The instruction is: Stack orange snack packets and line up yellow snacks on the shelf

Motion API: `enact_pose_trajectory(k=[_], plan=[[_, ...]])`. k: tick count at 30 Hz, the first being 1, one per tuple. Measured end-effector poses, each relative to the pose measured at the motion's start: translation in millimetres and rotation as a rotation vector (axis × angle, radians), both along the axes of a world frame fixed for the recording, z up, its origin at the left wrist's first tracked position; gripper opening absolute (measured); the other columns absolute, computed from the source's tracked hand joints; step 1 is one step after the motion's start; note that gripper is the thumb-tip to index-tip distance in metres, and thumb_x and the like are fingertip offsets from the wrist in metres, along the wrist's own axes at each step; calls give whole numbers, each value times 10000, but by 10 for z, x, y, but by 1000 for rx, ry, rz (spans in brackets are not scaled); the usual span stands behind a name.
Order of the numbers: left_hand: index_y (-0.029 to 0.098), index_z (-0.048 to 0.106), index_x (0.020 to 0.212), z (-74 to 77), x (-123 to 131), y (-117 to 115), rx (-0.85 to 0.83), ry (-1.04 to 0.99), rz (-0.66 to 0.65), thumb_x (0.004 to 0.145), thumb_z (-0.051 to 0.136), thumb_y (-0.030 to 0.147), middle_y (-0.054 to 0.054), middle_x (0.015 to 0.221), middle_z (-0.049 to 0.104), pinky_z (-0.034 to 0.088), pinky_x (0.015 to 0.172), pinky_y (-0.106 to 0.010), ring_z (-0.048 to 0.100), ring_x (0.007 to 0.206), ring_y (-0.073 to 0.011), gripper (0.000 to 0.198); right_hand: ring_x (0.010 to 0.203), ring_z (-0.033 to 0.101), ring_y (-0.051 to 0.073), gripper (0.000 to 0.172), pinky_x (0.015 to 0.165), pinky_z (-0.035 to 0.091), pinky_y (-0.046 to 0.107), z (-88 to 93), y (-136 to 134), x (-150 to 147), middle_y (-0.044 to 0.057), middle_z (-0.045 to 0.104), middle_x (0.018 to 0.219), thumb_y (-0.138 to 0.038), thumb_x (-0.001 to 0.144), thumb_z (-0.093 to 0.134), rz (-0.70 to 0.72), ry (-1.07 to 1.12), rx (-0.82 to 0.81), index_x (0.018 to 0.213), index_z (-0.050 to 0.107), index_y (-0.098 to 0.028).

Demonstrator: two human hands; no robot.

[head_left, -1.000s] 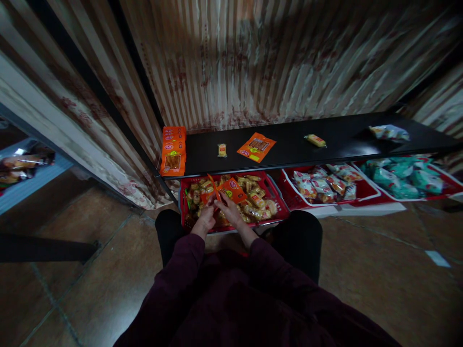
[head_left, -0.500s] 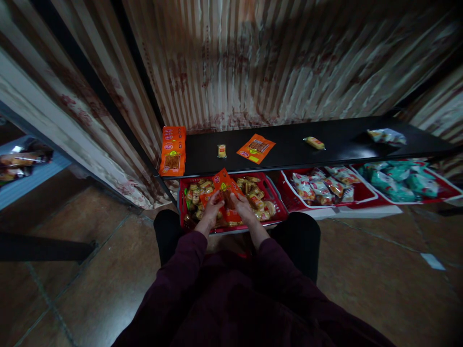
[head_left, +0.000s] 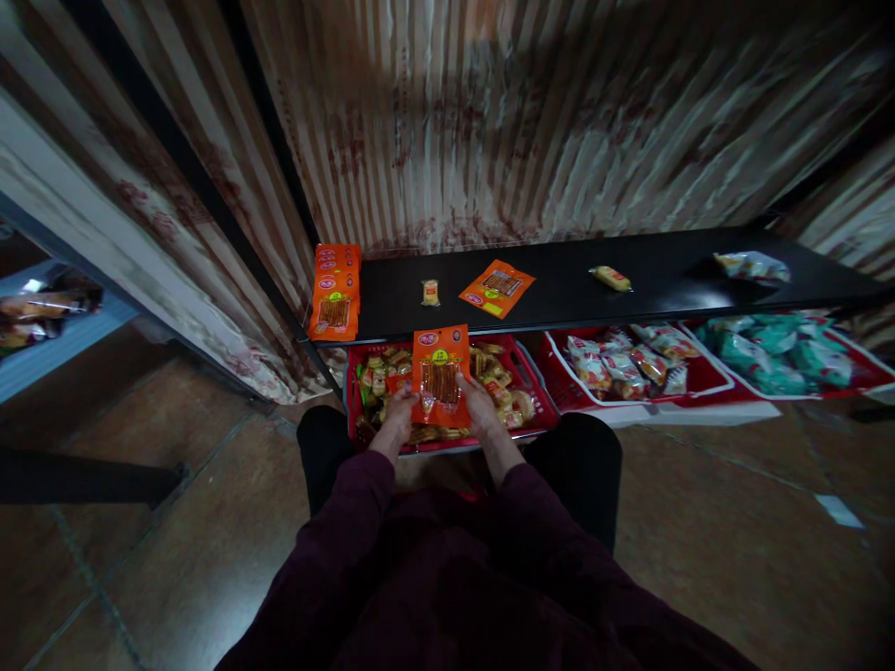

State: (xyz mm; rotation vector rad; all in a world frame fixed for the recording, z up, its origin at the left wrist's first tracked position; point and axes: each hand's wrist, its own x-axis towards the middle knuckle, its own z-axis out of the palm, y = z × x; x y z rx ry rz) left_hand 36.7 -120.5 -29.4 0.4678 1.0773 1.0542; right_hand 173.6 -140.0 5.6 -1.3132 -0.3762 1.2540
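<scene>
We hold an orange snack packet (head_left: pixel 440 373) flat, with the red basket (head_left: pixel 543 403) of snacks just under our fingers. Our left hand (head_left: pixel 396 417) pinches its left edge and our right hand (head_left: pixel 481 410) its right edge, fingers pressed tight. It looks light, thin and a bit slippery. The sticks inside may snap, so the edges seem best to hold.

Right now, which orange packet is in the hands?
The orange packet between left hand and right hand, over the red basket; the stack and the loose one lie on the shelf.
</scene>
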Motion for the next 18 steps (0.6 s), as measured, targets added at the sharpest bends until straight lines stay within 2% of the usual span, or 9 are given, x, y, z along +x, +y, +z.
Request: enact_pose_trajectory(k=[7, 13, 18], plan=[[176, 586, 738, -5, -116, 62, 45, -4, 85, 554, 721, 184, 28, 672, 627, 462, 677, -243, 590, 613, -97, 229, 654, 680, 157, 203, 598, 555, 253, -14, 1, -74, -17, 710, 692, -219, 644, 716, 23, 146, 76, 825, 624, -212], [176, 594, 710, 45, -152, 68, 75, 4, 129, 539, 733, 184, 33, 649, 607, 449, 636, -224, 558, 586, -87, 220, 628, 676, 140, 235, 566, 547, 229, -50, 22, -109, -26, 714, 692, -215, 639, 735, 56, 208, 90, 855, 639, -212], [177, 593, 676, 100, -159, 50, 80, -4, 129, 531, 701, 166, 30, 645, 605, 438, 621, -217, 545, 577, -84, 181, 614, 679, 136, 284, 546, 543, 222, -48, 22, -106, -35, 710, 686, -208, 646, 741, 35, 199, 11, 904, 624, -216]])
